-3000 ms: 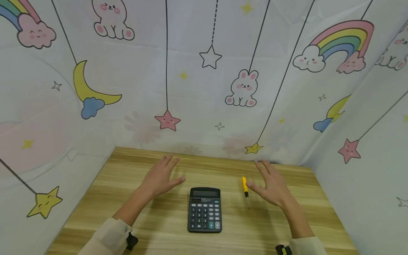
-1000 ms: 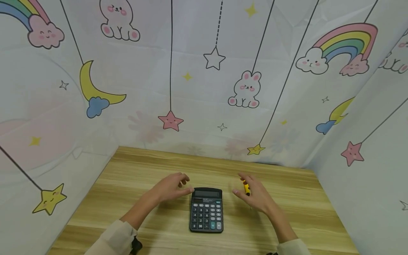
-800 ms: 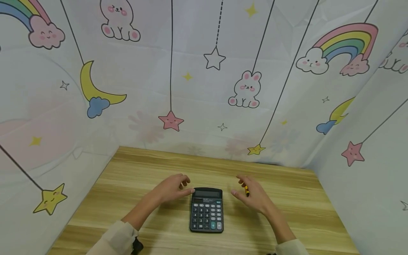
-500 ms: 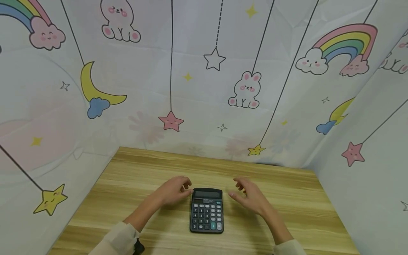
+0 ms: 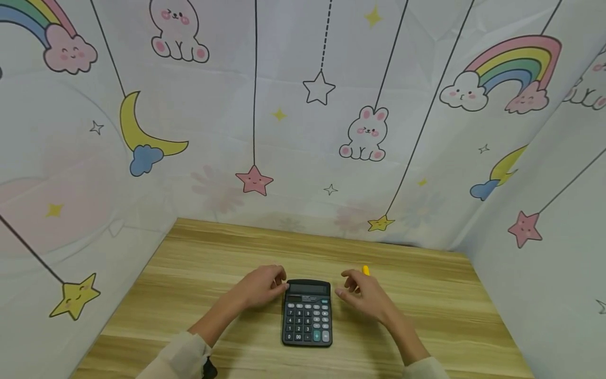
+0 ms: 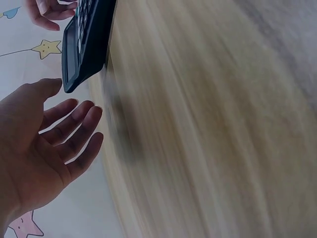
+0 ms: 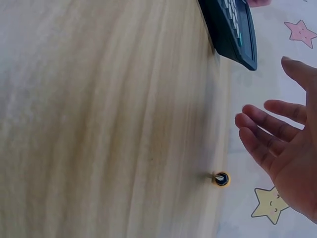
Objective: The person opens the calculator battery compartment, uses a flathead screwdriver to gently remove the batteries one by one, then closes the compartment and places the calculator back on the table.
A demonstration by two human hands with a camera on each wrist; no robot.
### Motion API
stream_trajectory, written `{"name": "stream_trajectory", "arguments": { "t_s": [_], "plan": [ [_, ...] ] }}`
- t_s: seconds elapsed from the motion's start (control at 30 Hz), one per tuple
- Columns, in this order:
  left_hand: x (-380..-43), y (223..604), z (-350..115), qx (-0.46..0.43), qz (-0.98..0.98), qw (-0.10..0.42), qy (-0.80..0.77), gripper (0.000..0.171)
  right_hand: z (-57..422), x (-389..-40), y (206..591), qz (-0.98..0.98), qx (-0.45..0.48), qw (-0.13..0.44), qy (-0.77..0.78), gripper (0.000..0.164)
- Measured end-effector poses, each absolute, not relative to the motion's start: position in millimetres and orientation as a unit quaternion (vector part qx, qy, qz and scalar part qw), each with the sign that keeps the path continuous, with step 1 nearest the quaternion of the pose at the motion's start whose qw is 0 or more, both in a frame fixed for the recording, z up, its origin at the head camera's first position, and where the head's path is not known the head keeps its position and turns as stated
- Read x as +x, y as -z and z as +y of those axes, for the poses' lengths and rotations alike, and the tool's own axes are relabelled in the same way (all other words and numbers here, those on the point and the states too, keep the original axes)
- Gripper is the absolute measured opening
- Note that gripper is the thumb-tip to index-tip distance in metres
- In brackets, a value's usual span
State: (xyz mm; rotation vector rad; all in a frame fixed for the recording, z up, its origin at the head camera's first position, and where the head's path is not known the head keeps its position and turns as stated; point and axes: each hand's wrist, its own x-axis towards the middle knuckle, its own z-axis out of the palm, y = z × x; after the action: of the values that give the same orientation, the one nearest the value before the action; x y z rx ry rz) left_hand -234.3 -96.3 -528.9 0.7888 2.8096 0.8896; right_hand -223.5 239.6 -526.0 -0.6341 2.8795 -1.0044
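Observation:
A black desk calculator lies face up on the wooden table, its display end pointing away from me. My left hand hovers by its upper left corner, fingers loosely bent; the left wrist view shows the thumb close to that corner, contact unclear. On the other side, my right hand is near the upper right corner with a gap between, holding nothing. Behind the right hand, the yellow handle of a screwdriver sticks out, the rest hidden; the right wrist view shows this screwdriver end-on upon the table.
The wood-grain table is bounded at the back and sides by a white cloth printed with rabbits, stars, moons and rainbows. A black strap-like piece shows at my left sleeve.
Both hands have come inward and lower toward the calculator's top corners, fingers more bent than at first. The right hand has passed over the screwdriver. The calculator stays put.

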Motion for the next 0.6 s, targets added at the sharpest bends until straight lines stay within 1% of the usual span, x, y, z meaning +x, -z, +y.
{"name": "stream_trajectory", "arguments": {
  "t_s": [0.17, 0.43, 0.6],
  "plan": [
    [-233, 531, -95, 0.252, 0.923, 0.042, -0.286, 0.016, 237, -223, 530, 0.923, -0.211, 0.011, 0.322, 0.047],
    [-230, 529, -95, 0.226, 0.922, 0.05, -0.311, 0.021, 231, -221, 531, 0.917, -0.234, 0.009, 0.321, 0.04],
    [-227, 531, -93, 0.221, 0.917, 0.065, -0.325, 0.021, 228, -220, 534, 0.917, -0.234, 0.023, 0.322, 0.039]
  ]
}}
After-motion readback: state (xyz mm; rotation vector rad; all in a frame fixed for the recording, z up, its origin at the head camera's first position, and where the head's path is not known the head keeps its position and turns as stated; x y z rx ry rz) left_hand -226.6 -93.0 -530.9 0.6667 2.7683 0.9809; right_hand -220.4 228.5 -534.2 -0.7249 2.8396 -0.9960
